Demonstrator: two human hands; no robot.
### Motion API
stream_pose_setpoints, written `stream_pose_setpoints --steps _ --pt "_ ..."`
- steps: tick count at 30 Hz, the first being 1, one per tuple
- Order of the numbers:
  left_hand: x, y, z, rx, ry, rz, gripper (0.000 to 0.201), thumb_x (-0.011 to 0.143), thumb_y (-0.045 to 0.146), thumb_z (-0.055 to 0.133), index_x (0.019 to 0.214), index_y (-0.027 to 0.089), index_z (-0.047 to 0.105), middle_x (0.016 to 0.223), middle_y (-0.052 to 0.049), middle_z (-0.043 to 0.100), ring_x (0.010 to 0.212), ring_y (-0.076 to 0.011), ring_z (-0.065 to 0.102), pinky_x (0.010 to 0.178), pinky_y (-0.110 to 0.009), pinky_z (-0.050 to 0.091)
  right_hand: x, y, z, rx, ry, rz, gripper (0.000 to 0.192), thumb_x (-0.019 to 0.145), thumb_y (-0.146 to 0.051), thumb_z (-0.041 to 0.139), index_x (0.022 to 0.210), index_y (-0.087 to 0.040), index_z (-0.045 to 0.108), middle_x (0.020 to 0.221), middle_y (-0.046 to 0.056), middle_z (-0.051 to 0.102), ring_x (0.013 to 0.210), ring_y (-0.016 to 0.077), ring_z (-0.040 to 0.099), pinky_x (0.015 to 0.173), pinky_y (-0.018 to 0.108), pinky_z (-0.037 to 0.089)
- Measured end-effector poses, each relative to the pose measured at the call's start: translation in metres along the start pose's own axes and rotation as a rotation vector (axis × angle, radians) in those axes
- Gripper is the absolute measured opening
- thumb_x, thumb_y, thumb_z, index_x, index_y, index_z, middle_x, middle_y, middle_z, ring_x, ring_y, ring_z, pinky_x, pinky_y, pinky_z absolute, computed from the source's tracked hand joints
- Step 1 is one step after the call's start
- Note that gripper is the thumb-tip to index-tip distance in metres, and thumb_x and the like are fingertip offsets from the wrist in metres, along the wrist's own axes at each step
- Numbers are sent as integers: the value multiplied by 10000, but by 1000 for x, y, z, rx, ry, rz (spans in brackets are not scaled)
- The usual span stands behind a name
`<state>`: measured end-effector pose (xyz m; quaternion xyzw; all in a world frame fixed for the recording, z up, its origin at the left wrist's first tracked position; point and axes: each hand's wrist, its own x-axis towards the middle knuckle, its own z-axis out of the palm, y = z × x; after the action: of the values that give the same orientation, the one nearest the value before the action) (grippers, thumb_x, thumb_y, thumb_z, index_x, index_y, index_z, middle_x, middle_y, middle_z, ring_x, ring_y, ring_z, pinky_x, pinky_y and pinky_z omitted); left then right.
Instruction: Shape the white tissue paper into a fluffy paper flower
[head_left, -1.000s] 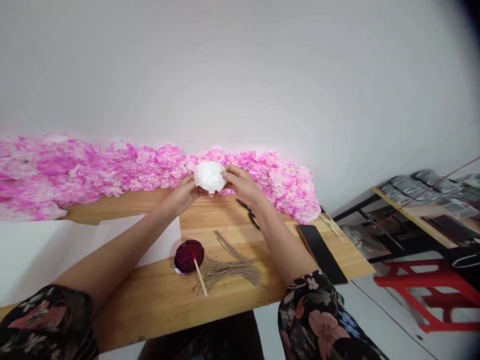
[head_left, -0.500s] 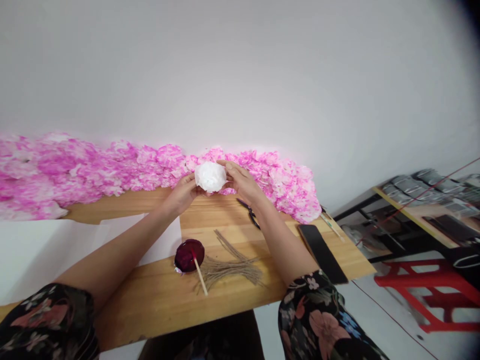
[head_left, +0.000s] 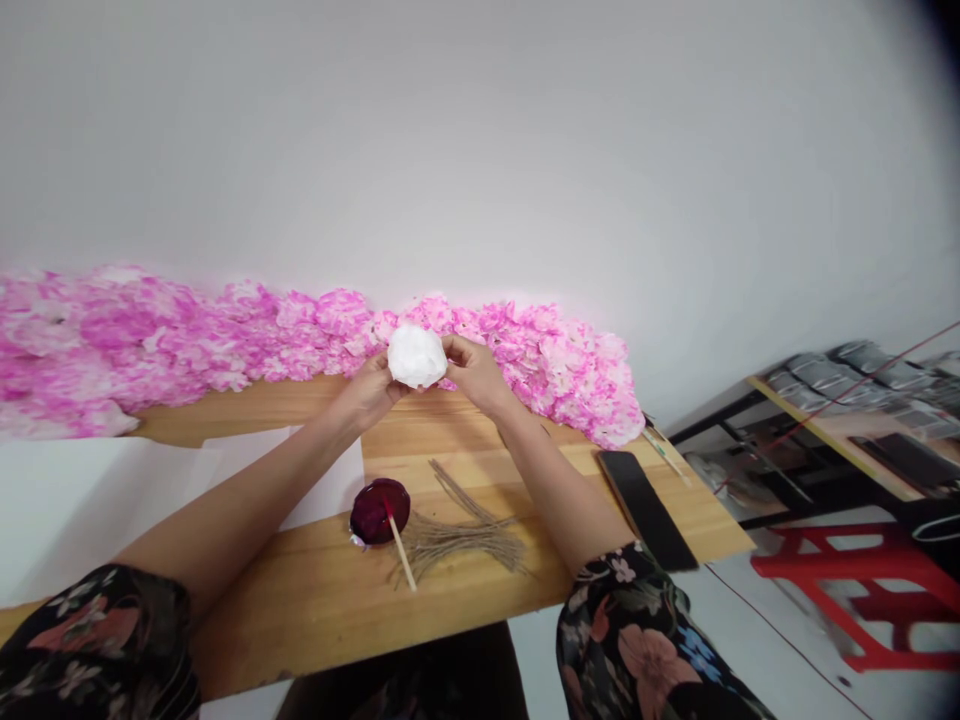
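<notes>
A white paper flower (head_left: 417, 357), round and ruffled, is held up above the far half of the wooden table. My left hand (head_left: 370, 393) grips it from the left and below, with some fingers hidden behind it. At its right edge my right hand (head_left: 474, 372) pinches the paper between thumb and fingers. Nearer to me stands a small bowl of dark red liquid (head_left: 373, 512) with a wooden stick (head_left: 400, 545) leaning in it. A bundle of thin brown strings or stems (head_left: 469, 540) lies beside the bowl.
Pink-and-white paper flowers (head_left: 180, 335) are heaped along the wall. White paper sheets (head_left: 97, 510) cover the table's left side. A dark phone-like slab (head_left: 649, 510) and a thin brush (head_left: 667, 455) lie at the right. A red stool (head_left: 862, 590) stands on the floor.
My right hand has shifted from spread fingers over the flower to a pinch at its right edge. The flower has turned slightly; scissors are now mostly hidden by my right forearm.
</notes>
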<state>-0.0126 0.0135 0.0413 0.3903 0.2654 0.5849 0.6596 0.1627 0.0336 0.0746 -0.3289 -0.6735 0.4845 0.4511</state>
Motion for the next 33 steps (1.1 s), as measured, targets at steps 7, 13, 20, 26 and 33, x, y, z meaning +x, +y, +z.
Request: stream_pose_setpoints --steps 7,13,20,26,33 --pt "-2 1 4 19 21 25 277 603 261 943 741 147 732 722 -47 725 613 -124 607 528 -211 513 -4 -2 1 -204 -18 -79 265 736 -304 734 984 -211 738 1025 24 748 960 199 682 820 316 558" --pt "-6 4 7 92 -8 8 346 542 265 970 679 165 669 684 -39 709 682 -170 674 540 -224 512 -6 -1 4 -325 19 -132 249 786 -326 663 991 -207 736 999 34 741 895 181 665 769 305 539" --pt "-5 3 5 87 16 22 398 548 273 994 735 158 662 679 -30 708 690 -189 717 577 -248 533 -6 -4 5 -279 108 -110 202 755 -362 678 873 -199 700 815 -7 679 767 154 598 679 276 476" --pt "-3 10 -2 45 1 44 354 704 285 958 876 148 680 781 -40 761 660 -146 718 690 -269 585 3 15 -3 -11 235 61 270 707 -373 733 920 -208 721 815 -27 678 711 132 572 610 252 485" --pt "-4 12 -2 166 31 186 354 716 387 942 851 169 699 809 -42 774 667 -133 687 657 -249 539 7 19 -4 621 317 432 160 787 -247 781 819 -185 638 716 -39 637 609 79 540 486 166 423"
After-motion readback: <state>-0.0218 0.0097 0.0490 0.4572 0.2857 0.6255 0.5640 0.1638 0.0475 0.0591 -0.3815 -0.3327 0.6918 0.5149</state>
